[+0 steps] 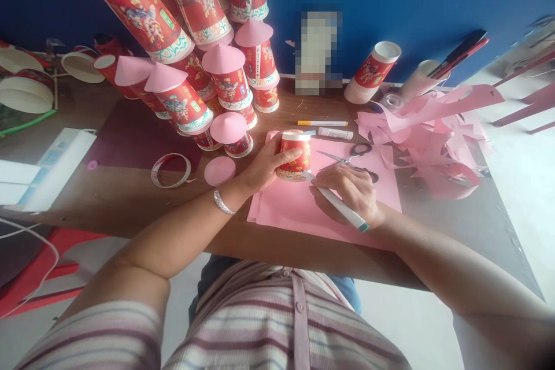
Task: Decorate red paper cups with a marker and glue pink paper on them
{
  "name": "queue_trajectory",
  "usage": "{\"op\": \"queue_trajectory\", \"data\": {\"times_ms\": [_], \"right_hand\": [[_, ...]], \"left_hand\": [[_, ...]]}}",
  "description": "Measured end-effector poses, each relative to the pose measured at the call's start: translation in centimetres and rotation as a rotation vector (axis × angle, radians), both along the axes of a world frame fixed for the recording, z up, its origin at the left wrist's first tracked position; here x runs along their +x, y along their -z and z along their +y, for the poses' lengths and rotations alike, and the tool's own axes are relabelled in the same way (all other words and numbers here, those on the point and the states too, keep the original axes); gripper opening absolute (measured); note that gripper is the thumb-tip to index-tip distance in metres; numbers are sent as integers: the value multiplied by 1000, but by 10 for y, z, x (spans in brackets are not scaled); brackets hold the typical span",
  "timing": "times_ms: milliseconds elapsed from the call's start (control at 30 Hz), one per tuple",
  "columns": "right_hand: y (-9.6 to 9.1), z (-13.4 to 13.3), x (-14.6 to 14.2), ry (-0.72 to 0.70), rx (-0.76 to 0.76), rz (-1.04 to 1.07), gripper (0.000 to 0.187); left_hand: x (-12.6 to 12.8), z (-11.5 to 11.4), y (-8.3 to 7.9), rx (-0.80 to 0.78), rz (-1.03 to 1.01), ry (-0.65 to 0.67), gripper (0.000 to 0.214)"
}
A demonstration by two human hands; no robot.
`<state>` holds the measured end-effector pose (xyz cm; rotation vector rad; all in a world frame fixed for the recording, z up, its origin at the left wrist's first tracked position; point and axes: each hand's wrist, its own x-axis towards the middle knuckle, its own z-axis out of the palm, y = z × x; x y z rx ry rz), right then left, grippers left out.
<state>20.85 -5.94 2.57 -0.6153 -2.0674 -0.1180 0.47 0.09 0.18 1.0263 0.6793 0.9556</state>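
Note:
My left hand is wrapped round a short red paper tube with a white lower band, held upright above pink paper sheets. In my right hand is a white marker pen with a green end. Its tip meets or nearly meets the patterned band at the tube's bottom. Scissors lie open just behind my right hand. A pink paper disc rests left of my left hand, near a white ring.
Red tubes with pink cone tops are stacked at the back left. Pink paper scraps pile up at right, by a pen holder and a red-and-white tube. A yellow-capped marker lies behind the sheets.

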Motion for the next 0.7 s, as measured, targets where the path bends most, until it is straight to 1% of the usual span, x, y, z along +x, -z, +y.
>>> {"op": "queue_trajectory", "data": {"times_ms": [100, 367, 533, 700], "right_hand": [[-1, 0, 0, 0, 3, -21, 32], [2, 0, -2, 29, 12, -11, 29], [3, 1, -2, 27, 7, -12, 28], [4, 0, -2, 21, -2, -9, 32]], "left_hand": [[0, 0, 1, -6, 12, -5, 47], [1, 2, 5, 20, 0, 17, 52], [1, 2, 5, 16, 17, -5, 51], [1, 1, 5, 2, 5, 0, 49]]}}
